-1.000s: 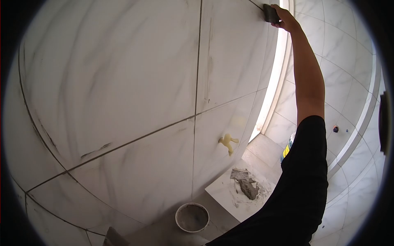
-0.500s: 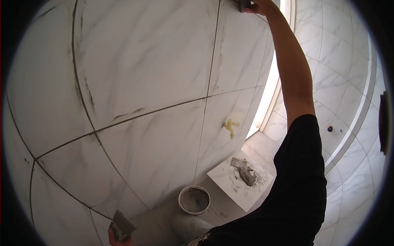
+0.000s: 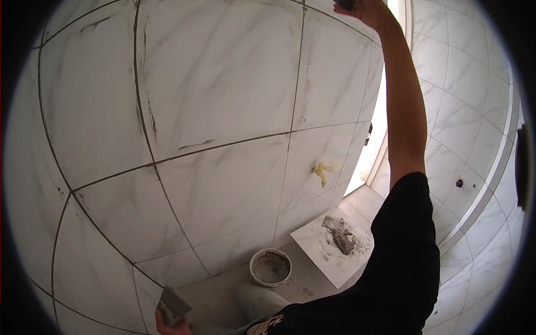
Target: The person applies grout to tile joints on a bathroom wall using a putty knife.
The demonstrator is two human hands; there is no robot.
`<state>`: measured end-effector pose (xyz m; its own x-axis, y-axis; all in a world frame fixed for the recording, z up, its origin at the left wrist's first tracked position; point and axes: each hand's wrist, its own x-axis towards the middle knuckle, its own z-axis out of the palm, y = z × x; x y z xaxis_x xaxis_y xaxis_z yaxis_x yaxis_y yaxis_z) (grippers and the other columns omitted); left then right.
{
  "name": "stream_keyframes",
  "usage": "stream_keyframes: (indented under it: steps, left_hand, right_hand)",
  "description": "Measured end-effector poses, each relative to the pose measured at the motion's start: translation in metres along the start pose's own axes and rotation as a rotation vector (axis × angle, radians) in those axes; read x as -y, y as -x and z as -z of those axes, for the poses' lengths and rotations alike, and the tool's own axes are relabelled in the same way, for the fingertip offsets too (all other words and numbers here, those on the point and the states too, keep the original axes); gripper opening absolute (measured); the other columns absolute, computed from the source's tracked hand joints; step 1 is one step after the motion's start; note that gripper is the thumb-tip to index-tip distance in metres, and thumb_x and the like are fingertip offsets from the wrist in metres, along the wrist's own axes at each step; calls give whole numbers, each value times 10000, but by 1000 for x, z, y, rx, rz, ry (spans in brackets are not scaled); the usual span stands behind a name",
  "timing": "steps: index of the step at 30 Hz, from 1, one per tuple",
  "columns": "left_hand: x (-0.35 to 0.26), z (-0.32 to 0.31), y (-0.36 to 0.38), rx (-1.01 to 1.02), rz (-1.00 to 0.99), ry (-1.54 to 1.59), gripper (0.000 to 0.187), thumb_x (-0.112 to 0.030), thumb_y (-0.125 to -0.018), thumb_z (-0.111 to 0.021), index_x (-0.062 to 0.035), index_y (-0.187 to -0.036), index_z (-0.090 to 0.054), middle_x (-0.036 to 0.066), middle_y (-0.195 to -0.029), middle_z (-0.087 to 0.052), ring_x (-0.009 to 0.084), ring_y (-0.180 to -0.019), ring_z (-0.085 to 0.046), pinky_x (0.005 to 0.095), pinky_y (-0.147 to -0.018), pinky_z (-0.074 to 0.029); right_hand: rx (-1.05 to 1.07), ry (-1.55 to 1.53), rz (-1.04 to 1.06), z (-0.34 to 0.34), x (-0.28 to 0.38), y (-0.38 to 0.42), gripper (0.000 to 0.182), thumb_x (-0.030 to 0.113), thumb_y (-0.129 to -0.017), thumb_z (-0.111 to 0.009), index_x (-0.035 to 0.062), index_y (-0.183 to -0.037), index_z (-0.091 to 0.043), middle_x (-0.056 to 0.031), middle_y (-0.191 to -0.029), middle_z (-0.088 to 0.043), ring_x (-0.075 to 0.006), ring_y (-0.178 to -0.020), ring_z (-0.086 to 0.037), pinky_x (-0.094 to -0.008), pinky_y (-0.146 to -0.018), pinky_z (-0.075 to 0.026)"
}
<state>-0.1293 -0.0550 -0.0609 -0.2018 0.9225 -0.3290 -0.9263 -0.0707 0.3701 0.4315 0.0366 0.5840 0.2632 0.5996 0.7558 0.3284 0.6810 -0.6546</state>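
Observation:
At the bottom left, my left hand point(image 3: 174, 328) is closed round a putty knife point(image 3: 177, 302), its wide flat blade pointing up and grey paste smeared on it. My right arm reaches up to the top edge of the view. There my right hand point(image 3: 367, 12) grips a dark flat tool point(image 3: 345, 3), mostly cut off by the frame, against the upper part of the tiled wall point(image 3: 223, 72). Dark grey grout fills several joints of this white marbled wall, with smears beside some of them.
On the floor stands a white bucket point(image 3: 271, 282) of grey mix. Right of it lies a white board point(image 3: 315, 245) bearing a heap of grey paste point(image 3: 341, 240). A yellowish tap point(image 3: 321, 172) sticks out of the wall. A bright doorway point(image 3: 373, 142) opens behind my right arm.
The view has shifted, so the wall, bucket and board sit further right. My right hand has moved slightly up and right; the putty knife stays in my left hand.

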Motion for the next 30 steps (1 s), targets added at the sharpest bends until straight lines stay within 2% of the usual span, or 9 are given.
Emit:
stream_keyframes:
  steps: [3,5,8,11,13,19,21,29,30]
  left_hand:
    - [0,5,8,-4,-69,-68,353,-228,-986,-529,53,-1193,-576,169,-1197,-591,327,-1078,-551,446,-861,-498]
    - [-2,27,-6,105,-334,-804,383,-249,-982,-533,57,-1210,-572,166,-1202,-591,324,-1083,-552,441,-853,-501]
    - [-4,-1,5,44,-88,-124,375,-239,-992,-515,58,-1214,-570,156,-1206,-588,315,-1086,-549,437,-884,-484]
    - [7,-47,30,-183,-122,-175,378,-240,-998,-504,54,-1226,-569,154,-1195,-588,316,-1075,-549,440,-903,-475]
    - [6,-28,21,-66,-72,-116,375,-236,-997,-508,51,-1230,-569,152,-1183,-592,311,-1062,-552,446,-895,-474]
    - [21,27,-11,180,-182,-252,426,-316,-978,-512,-8,-1269,-562,120,-1228,-599,264,-1091,-577,420,-845,-516]
    - [22,22,-8,327,-348,-462,457,-386,-974,-495,-65,-1293,-557,97,-1289,-601,240,-1168,-592,405,-882,-537]
    - [21,-28,-4,178,63,-245,395,-346,-963,-547,-78,-1253,-572,85,-1218,-630,257,-1130,-606,390,-822,-551]
    - [22,-29,-3,171,63,-269,395,-346,-963,-547,-78,-1253,-572,85,-1218,-630,257,-1130,-606,390,-822,-551]
  right_hand:
    - [191,317,58,12,-37,1,417,370,-948,-572,-18,-1100,-584,-111,-901,-567,-219,-744,-586,-375,-642,-562]
    - [18,604,66,-7,-49,-2,399,419,-963,-512,41,-996,-635,-43,-759,-565,-161,-628,-561,-330,-529,-492]
    - [9,715,43,-12,-60,-30,399,398,-974,-492,37,-911,-651,-45,-726,-574,-157,-653,-583,-343,-543,-490]
    - [-58,755,195,-7,-73,-72,403,362,-968,-483,20,-823,-639,-88,-693,-586,-192,-692,-604,-387,-601,-503]
    - [-94,1405,1161,19,-103,-133,388,341,-950,-492,6,-835,-652,-167,-708,-618,-249,-725,-624,-446,-658,-496]
    - [-21,1113,389,-22,-79,-56,392,327,-937,-502,4,-987,-717,-270,-834,-676,-356,-781,-653,-482,-729,-495]
    - [-36,1066,375,-33,-83,-23,384,320,-935,-505,23,-1049,-718,-274,-854,-679,-365,-790,-654,-475,-749,-501]
    - [62,1090,451,-42,-172,103,486,322,-914,-566,102,-1347,-583,-298,-1107,-631,-389,-991,-606,-446,-897,-497]
    - [-9,1102,563,-38,-202,121,448,362,-918,-579,89,-1273,-605,-270,-1047,-619,-384,-890,-629,-442,-784,-530]
